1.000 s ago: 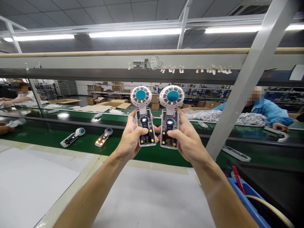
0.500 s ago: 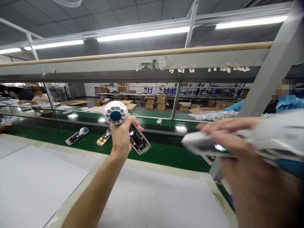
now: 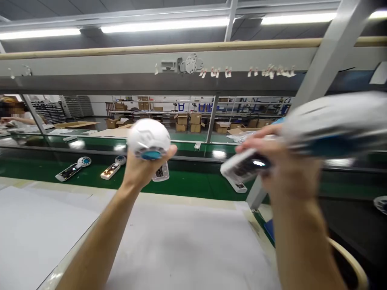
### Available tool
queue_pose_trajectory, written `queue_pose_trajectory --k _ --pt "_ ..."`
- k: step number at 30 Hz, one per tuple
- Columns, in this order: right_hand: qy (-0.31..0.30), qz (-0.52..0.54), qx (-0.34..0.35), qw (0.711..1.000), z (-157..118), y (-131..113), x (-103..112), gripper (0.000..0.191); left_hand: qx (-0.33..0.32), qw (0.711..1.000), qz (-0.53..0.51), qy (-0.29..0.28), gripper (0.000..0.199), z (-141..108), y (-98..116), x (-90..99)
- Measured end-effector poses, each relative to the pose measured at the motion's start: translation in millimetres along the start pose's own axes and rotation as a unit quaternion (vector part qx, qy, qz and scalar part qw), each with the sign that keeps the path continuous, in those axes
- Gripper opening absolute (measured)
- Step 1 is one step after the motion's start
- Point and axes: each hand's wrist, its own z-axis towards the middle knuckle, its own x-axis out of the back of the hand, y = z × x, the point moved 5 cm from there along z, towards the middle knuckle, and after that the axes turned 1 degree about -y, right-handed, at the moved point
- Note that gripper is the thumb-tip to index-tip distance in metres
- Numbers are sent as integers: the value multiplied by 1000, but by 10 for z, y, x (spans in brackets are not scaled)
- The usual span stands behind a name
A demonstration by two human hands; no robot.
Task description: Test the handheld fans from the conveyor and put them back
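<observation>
Two fans [image 3: 71,170] lie unheld on the belt [image 3: 193,186] (seemingly unfinished, circuitry showing); your left hand [image 3: 137,167] grips a white-headed fan [image 3: 148,136], your right hand [image 3: 282,159] a lit fan [image 3: 335,121].

Aloft: white left fan [image 3: 148,136], its 1 blue hub [image 3: 151,155] facing down; blurred right fan [image 3: 332,119] slanting, light [image 3: 258,162] lit

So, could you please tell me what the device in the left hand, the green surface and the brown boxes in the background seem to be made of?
Device in the left hand: probably white plastic, slightly glossy, from its smooth, rounded top. Green surface: smooth with a sheen, perhaps rubber or plastic; I cannot tell which. Brown boxes: likely matt cardboard, from their colour and open flaps.
</observation>
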Motion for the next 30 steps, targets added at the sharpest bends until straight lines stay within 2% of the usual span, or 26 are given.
queue_pose_trajectory --k 1,2,4,5,8,11,16,20,23,26,30 --pt "43 -13 3 999 75 102 -36 26 24 998 39 -37 26 17 -174 -67" --pt "53 -31 -20 998 134 265 -119 34 55 994 66 -66 30 23 -366 -129" --pt "-9 -51 -176 983 164 787 -365 36 136 981 99 -96 36 1 -770 -229" --pt "-25 -65 -222 973 144 1033 -461 35 155 976 109 -105 38 -19 -945 -275" --pt "-43 -108 -297 948 15 1651 -643 29 198 967 121 -109 39 -101 -1391 -365" --pt "-79 -131 -331 931 -151 2014 -795 23 245 957 113 -106 43 -199 -1725 -398" --pt "-137 -194 -340 910 -365 2181 -1054 28 286 947 114 -88 59 -350 -2122 -372" --pt "-196 -255 -347 881 -436 2201 -1141 22 297 935 179 -78 59 -461 -2384 -296" --pt "-210 -294 -343 867 -397 2193 -1058 22 302 916 250 -85 49 -520 -2506 -208" --pt "-175 -353 -345 852 -331 2200 -868 30 317 895 304 -86 37 -543 -2538 -83" --pt "-131 -419 -409 800 -371 2328 -594 40 335 883 321 -71 33 -486 -2442 59"
